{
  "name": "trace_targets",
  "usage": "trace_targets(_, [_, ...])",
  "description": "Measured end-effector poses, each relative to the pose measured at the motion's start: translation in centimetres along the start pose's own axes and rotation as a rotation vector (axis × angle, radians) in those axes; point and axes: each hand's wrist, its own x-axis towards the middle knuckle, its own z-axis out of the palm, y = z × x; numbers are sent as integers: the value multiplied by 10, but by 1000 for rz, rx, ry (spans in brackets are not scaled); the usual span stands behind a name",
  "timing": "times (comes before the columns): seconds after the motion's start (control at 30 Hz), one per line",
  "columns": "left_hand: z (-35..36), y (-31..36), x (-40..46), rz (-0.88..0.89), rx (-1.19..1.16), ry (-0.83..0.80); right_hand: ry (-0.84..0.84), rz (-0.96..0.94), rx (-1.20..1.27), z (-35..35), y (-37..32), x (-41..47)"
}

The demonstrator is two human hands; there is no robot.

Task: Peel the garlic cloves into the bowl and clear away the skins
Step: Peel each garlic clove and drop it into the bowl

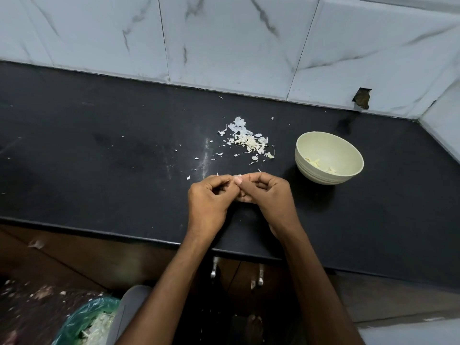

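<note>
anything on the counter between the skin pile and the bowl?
Head view: just bare black counter between the skin pile and the bowl, apart from one stray flake at the pile's near-right edge.

Both bare forearms are reaching forward and converging. The left hand (211,195) and right hand (267,192) are meeting fingertip to fingertip, fingers curled, pinching something small between them.

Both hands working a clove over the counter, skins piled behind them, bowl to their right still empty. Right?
Not quite. The head view shows the bowl already holds a few peeled cloves. The rest stands: left hand and right hand pinch a clove, with the skins piled behind.
</note>
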Motion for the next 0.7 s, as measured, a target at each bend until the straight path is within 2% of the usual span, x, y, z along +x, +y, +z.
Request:
trace_targets(0.07, [0, 1, -1, 31, 30, -6, 7, -23, -12, -2, 0, -1])
trace_targets(0.3, [1, 2, 1, -64, -130, 58, 17, -12, -13, 1, 1, 0])
trace_targets(0.6, [0, 1, -1, 6, -17, 18, 61, -133, -202, 0, 4, -3])
trace_targets(0.7, [0, 2, 0, 13, -26, 4, 59, -141, -189, 1, 1, -5])
